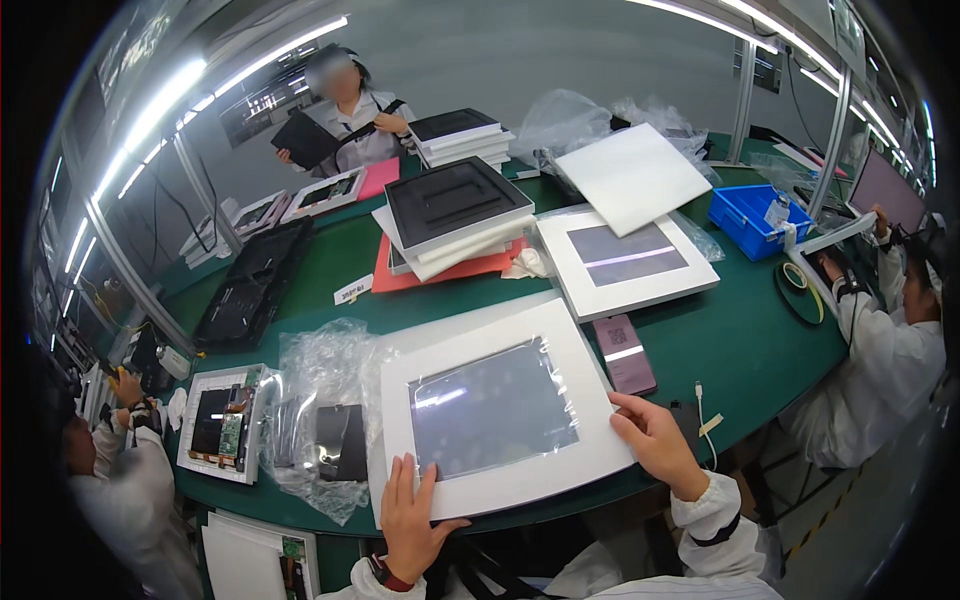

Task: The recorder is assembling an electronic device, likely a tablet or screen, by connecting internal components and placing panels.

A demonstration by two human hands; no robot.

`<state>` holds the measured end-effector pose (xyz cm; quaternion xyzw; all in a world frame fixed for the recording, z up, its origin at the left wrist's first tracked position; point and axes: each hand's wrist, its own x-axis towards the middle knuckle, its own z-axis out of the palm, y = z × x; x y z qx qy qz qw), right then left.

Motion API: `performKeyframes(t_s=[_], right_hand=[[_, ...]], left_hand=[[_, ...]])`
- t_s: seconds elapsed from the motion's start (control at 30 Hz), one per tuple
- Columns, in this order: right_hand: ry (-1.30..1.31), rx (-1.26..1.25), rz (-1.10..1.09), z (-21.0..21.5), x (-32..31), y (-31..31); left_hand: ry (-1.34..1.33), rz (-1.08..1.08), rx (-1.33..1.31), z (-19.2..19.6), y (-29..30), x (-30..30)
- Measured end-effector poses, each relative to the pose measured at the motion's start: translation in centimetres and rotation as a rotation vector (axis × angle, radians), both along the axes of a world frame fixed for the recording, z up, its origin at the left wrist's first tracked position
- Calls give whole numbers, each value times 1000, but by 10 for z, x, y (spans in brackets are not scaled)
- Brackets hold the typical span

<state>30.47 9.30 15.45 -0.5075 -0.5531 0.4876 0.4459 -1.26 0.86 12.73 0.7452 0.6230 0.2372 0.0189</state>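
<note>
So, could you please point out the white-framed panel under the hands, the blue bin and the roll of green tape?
White-framed panel (497, 408), head view, grey screen centre.
Blue bin (737, 222), head view, front wall.
Roll of green tape (801, 293), head view, ring's band.

**White frames on a green table**

The table is dark green. On it, the nearest panel has a white frame around a grey, glossy screen. Behind that panel, a second panel is also white with a grey centre. Right of the nearest panel lies a maroon phone. Beyond it sits a blue bin. Red sheets underlie a black-and-white stack.
</note>
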Motion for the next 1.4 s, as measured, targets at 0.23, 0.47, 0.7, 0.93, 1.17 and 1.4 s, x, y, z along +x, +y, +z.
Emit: performKeyframes(t_s=[0.23,0.47,0.7,0.93,1.17,1.4], right_hand=[[-656,282,-54,-6,-1,-7],[-801,303,-37,-9,-1,-9],[-789,277,16,-6,3,-18],[-712,50,888,19,-22,-84],[-735,-262,1108,-21,-88,-110],[-667,-353,1016,-33,-56,-124]], left_hand=[[-99,-41,-68,-4,-1,-8],[-265,-52,-93,6,-1,-11],[-357,-52,-126,12,-1,-11],[-724,-492,-335,34,-45,7],[-626,-507,-997,-52,-39,24],[-527,-437,-920,-59,-34,11]])
